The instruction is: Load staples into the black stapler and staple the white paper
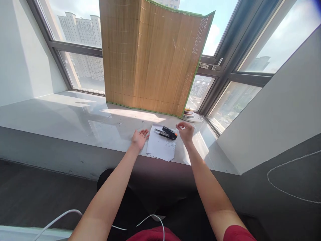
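A ribbed bamboo mat with green edging stands curved against the window, on the glossy pale sill I work at. A flat white paper with clipped corners lies near the sill's front edge. On its far end rests a black stapler, long axis running left to right and tilted slightly away on the right. My left hand lies open, palm up, beside the paper. My right hand hovers just right of the stapler, fingertips pinched together on something too small to tell.
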A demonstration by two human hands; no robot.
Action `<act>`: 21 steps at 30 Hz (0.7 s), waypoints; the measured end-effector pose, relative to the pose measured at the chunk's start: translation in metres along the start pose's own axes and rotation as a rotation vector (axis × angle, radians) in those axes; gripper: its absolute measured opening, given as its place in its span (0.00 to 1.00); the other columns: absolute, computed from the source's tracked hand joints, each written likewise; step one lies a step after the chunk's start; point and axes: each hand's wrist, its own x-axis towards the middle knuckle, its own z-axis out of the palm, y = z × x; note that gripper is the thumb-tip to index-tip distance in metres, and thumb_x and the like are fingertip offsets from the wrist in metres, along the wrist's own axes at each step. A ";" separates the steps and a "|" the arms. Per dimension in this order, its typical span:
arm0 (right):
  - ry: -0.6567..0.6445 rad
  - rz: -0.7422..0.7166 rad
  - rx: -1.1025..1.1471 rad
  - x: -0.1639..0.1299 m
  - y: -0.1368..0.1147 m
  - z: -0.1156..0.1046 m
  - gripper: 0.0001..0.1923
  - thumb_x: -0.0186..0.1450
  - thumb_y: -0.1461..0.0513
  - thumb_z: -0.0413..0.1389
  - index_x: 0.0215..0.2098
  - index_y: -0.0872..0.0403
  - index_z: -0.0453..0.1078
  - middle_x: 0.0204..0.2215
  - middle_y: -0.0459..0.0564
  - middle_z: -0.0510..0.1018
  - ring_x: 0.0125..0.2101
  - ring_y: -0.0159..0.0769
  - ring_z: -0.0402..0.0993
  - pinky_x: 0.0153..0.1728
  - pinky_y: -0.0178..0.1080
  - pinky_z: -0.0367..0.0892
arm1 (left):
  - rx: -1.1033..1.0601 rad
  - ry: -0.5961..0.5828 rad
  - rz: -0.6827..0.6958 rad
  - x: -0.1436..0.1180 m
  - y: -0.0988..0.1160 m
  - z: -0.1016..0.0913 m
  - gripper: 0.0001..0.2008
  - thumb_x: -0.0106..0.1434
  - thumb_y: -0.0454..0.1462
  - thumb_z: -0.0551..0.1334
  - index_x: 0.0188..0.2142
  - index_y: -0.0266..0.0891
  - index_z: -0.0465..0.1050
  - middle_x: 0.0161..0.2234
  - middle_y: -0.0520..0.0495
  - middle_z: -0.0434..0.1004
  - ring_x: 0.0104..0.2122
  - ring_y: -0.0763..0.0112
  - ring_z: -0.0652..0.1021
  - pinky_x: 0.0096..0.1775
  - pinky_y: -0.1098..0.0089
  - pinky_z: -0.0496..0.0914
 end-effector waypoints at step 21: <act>-0.083 0.362 -0.113 0.021 0.135 0.004 0.12 0.53 0.65 0.54 0.31 0.52 0.79 0.33 0.54 0.86 0.37 0.44 0.82 0.43 0.39 0.73 | 0.108 -0.014 0.031 0.000 0.002 0.002 0.21 0.80 0.45 0.45 0.41 0.36 0.71 0.46 0.37 0.78 0.47 0.62 0.81 0.50 0.57 0.77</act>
